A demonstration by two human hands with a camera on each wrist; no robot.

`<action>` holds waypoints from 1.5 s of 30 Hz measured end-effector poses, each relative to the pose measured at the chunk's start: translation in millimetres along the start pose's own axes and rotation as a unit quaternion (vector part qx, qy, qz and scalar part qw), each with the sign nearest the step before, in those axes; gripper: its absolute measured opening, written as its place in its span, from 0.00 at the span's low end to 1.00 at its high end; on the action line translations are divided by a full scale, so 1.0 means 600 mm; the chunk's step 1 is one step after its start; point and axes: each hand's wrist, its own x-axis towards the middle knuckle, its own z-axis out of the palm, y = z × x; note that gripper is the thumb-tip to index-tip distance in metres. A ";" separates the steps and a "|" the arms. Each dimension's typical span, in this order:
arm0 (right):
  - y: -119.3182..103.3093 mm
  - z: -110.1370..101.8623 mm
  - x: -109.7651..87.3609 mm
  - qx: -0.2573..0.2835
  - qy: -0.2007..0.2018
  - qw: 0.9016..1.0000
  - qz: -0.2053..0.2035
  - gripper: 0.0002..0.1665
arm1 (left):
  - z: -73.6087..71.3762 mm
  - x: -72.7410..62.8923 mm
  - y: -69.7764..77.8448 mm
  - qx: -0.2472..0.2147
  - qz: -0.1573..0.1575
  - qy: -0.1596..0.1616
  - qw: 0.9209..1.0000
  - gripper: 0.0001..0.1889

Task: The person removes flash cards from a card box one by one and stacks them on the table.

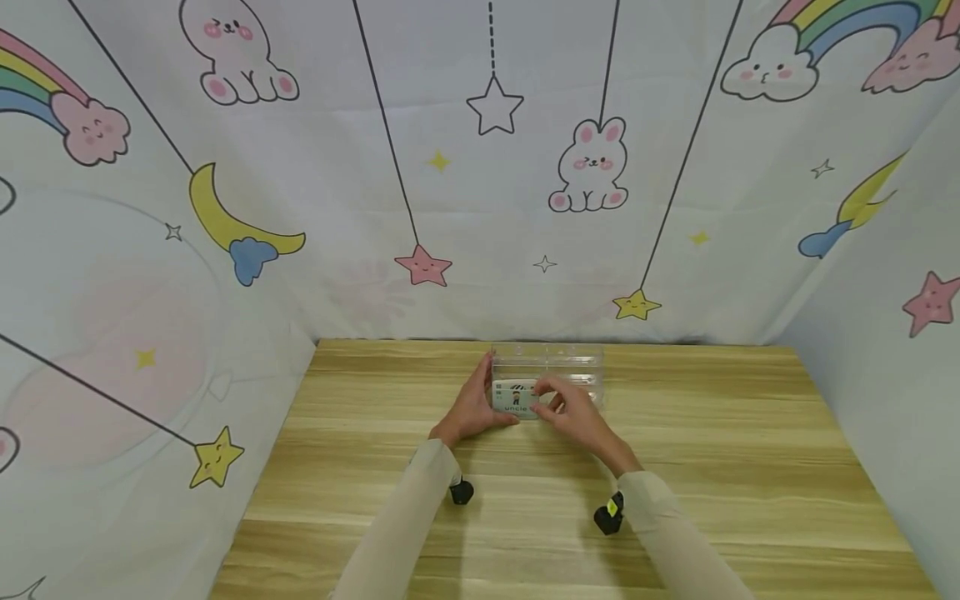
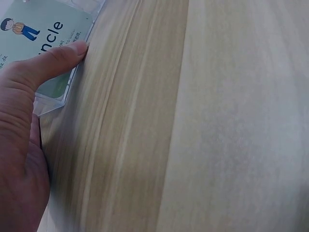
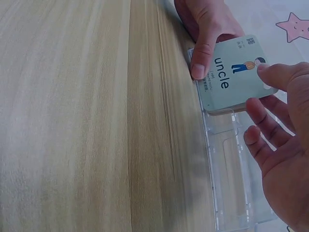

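Observation:
A stack of pale green flashcards (image 3: 236,92), the top one printed "uncle" with a small cartoon figure, sits in the front left compartment of a clear plastic organizer (image 1: 577,362). My left hand (image 1: 472,407) grips the organizer's left end, its thumb (image 2: 58,60) over the front edge and the card's lower part. From the right, my right hand (image 1: 579,418) pinches the stack, with the thumb on the top card and fingertips at its edge. In the right wrist view the stack's thickness shows under the top card.
The organizer stands at the far edge of a wooden table (image 1: 705,467), close to a white cloth backdrop (image 1: 480,200) printed with stars, bunnies and moons. Cloth also hangs along both sides. A small black camera (image 1: 461,492) is worn at the left wrist, another (image 1: 608,518) at the right.

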 end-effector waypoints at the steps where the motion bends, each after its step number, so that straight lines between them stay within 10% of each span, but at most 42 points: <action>1: 0.000 0.001 0.000 0.000 -0.004 1.000 -0.003 0.11 | 0.000 0.000 0.000 0.000 -0.003 -0.001 1.000 0.72; 25: -0.020 -0.044 0.002 -0.026 0.036 0.999 -0.004 0.19 | 0.000 0.000 0.007 0.006 -0.006 0.007 1.000 0.71; 45: 0.023 -0.102 -0.127 0.070 -0.032 0.995 0.061 0.25 | 0.002 0.004 0.003 0.011 -0.019 0.005 1.000 0.73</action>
